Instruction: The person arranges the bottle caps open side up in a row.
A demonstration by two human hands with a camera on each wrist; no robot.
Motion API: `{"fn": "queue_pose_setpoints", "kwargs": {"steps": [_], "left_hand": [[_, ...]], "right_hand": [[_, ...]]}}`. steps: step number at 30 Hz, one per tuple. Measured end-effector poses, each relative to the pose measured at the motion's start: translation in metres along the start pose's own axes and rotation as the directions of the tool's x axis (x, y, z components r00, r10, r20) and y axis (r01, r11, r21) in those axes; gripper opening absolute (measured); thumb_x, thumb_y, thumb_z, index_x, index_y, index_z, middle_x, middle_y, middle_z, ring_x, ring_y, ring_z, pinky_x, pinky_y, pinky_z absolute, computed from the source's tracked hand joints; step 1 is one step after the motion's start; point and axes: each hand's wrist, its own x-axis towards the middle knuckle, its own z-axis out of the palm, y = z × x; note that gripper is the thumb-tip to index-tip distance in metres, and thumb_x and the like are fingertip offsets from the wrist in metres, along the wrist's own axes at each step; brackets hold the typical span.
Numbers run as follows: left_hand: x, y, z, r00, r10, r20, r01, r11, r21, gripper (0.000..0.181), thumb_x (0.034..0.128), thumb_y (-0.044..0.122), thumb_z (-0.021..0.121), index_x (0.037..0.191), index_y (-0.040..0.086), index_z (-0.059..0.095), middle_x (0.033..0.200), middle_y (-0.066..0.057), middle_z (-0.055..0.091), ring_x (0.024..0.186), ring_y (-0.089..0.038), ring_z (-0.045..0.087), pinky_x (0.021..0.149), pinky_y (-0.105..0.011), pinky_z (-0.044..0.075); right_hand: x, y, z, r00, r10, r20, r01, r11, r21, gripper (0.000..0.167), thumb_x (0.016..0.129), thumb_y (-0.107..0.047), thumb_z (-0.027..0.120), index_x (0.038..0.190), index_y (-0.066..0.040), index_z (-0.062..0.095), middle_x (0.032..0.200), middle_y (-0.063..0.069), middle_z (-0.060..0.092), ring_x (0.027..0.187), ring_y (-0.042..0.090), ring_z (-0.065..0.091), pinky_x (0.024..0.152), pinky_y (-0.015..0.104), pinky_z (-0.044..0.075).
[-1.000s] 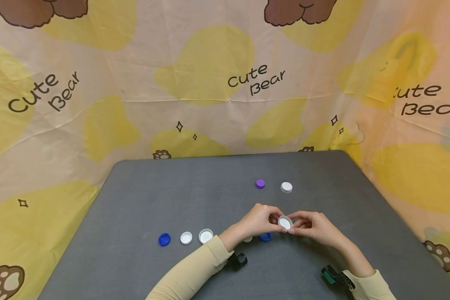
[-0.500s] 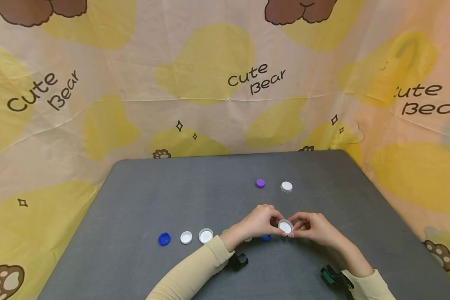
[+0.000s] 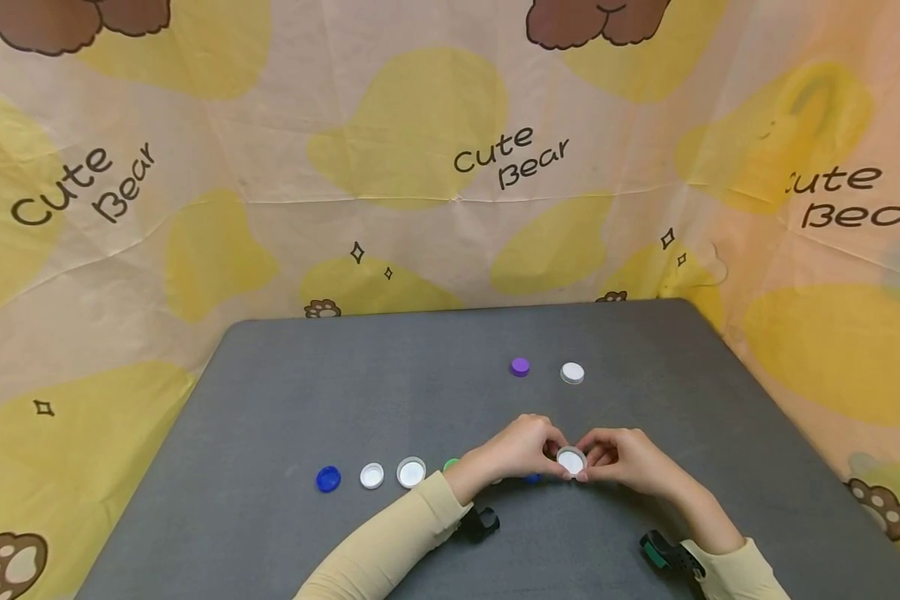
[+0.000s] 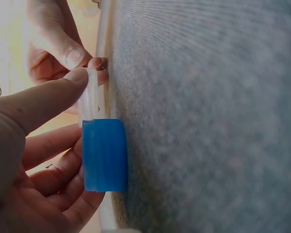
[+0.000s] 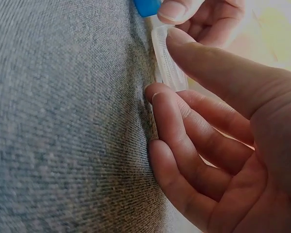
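A round white cap with a translucent ridged rim (image 3: 572, 461) is pinched from both sides, by my left hand (image 3: 521, 448) and my right hand (image 3: 633, 458). In the left wrist view the cap (image 4: 90, 94) stands on edge between the thumbs and fingers, close over the table. A blue cap (image 4: 105, 155) lies on the table just beside it; in the head view my left hand mostly covers that blue cap (image 3: 533, 478). The right wrist view shows my right thumb and fingers on the cap's rim (image 5: 167, 58).
On the grey table (image 3: 390, 375), a blue cap (image 3: 328, 478), a small white cap (image 3: 372, 476) and a larger white cap (image 3: 411, 472) lie in a row, with a green cap (image 3: 452, 464) partly behind my left wrist. Farther back lie a purple cap (image 3: 520, 367) and a white cap (image 3: 572, 372).
Both hands have moved slightly toward the near side of the table with the white cap between them. More of the green cap shows, and less of the blue one beside my left hand.
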Motion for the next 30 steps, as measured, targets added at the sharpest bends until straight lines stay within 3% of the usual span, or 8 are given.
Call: {"fn": "queue_pose_setpoints", "kwargs": {"steps": [30], "left_hand": [[-0.0002,0.0024,0.0016,0.999,0.017,0.04,-0.019,0.998,0.064,0.029,0.0706,0.033,0.083,0.094,0.018,0.075,0.076,0.009,0.061,0.068,0.003,0.043,0.062,-0.009,0.033]], "right_hand": [[0.002,0.0021,0.0008,0.999,-0.021,0.04,0.022,1.0,-0.022,0.03,0.076,-0.03,0.079,0.096,-0.012,0.066,0.071,-0.008,0.064,0.064,0.001,0.059,0.058,0.022,0.05]]}}
